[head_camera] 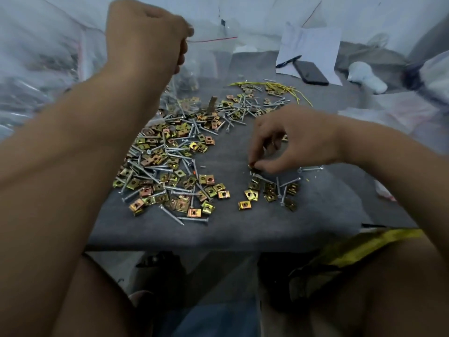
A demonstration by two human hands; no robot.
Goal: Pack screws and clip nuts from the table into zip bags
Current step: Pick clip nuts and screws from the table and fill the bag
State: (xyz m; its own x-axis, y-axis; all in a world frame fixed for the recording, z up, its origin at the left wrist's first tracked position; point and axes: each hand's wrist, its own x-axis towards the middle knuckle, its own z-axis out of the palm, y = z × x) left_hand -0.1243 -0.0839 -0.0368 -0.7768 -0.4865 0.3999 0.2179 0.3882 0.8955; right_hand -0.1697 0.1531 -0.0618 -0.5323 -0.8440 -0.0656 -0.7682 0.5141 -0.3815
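Note:
My left hand (pixel 145 35) is raised at the upper left and pinches the rim of a clear zip bag (pixel 206 59) with a red seal line, which hangs down to the table with some parts at its bottom. My right hand (pixel 291 139) is low over the grey table (pixel 230 229) and pinches a gold clip nut (pixel 254 165) between thumb and fingertips. Just below it lies a small group of clip nuts and screws (pixel 269 190). A large pile of gold clip nuts and silver screws (pixel 170 171) spreads across the table's left and middle.
Yellow wires (pixel 286 90) lie at the back. A black phone (pixel 311 72), a pen and white paper sit at the back right, beside a white bulb-like object (pixel 366 79). Plastic bags crowd the left and right sides. My knees are below the table's front edge.

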